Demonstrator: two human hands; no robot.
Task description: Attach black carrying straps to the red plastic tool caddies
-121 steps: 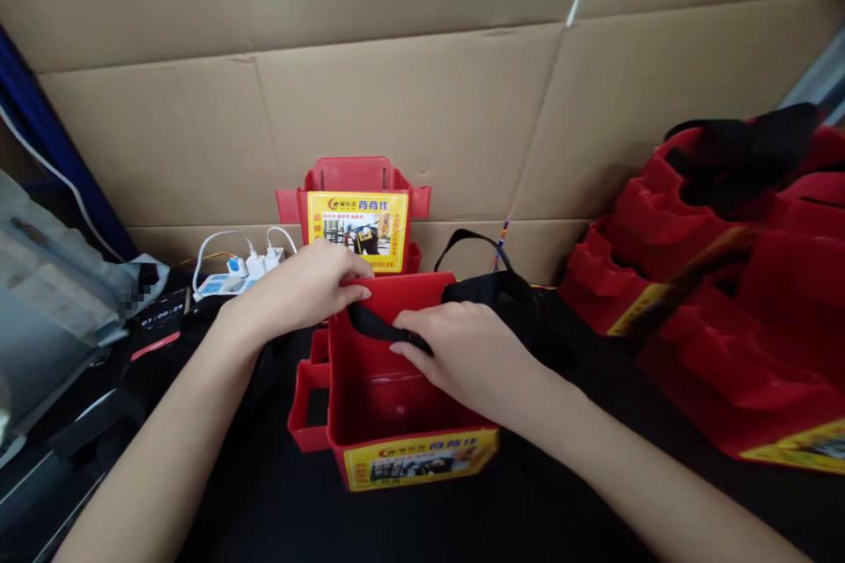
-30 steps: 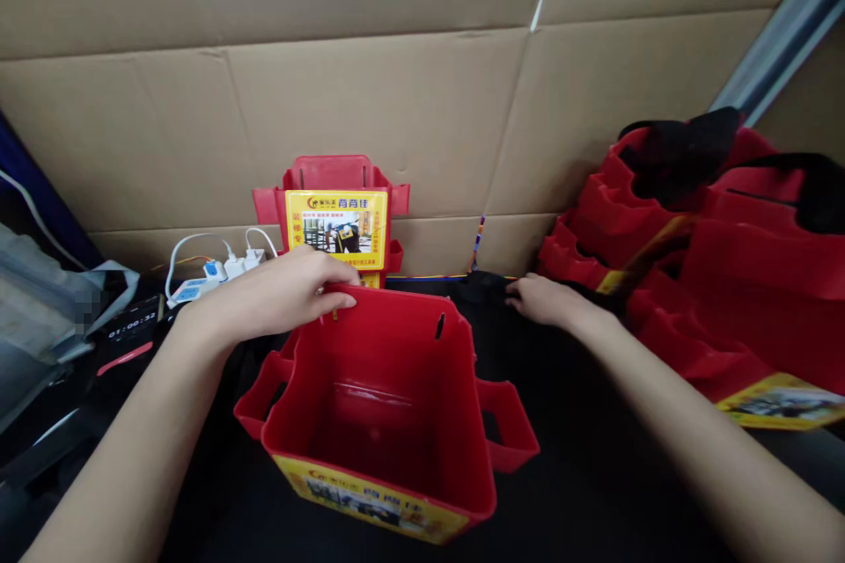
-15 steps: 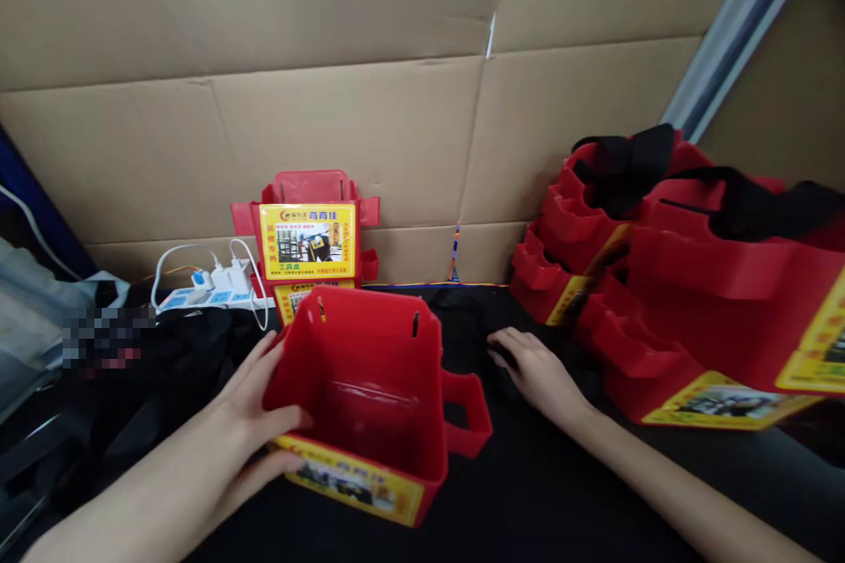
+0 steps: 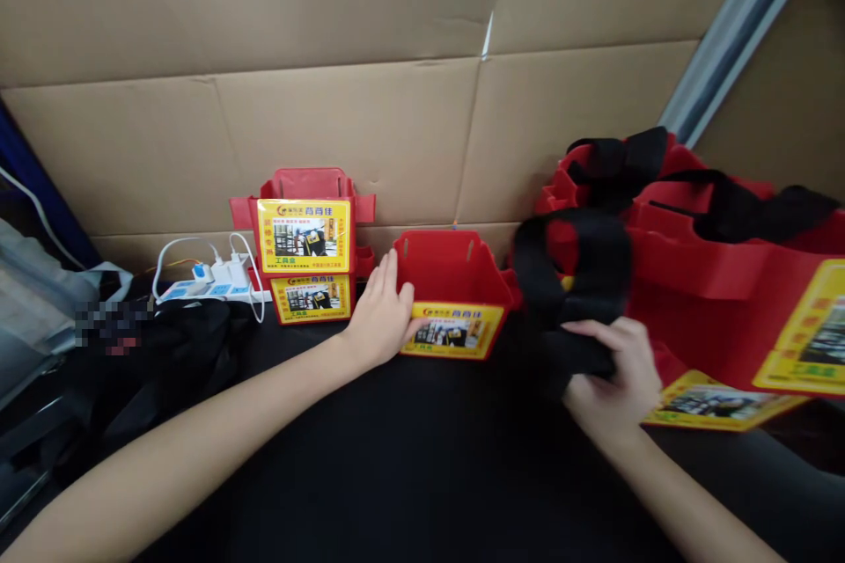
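A red tool box [image 4: 438, 268] with a yellow label stands upright on the black surface near the cardboard wall. My left hand [image 4: 384, 310] grips its left front corner, fingers along the side and thumb against the label. Raised in my right hand [image 4: 620, 378] is a looped black strap [image 4: 571, 281], blurred by motion; my fingers are closed around its lower part. The strap hides some of the stacked red boxes behind it.
Two red tool boxes [image 4: 304, 236] are stacked on the left, beside a white power strip [image 4: 217, 286] with plugs. More stacked red boxes with straps [image 4: 700, 259] stand on the right. Black straps [image 4: 178, 361] lie in a heap at left. Cardboard [image 4: 330, 132] covers the back.
My left hand has moved the tool box away from me, to the right, near the wall. My right hand has lifted the black strap off the surface and shifted right.
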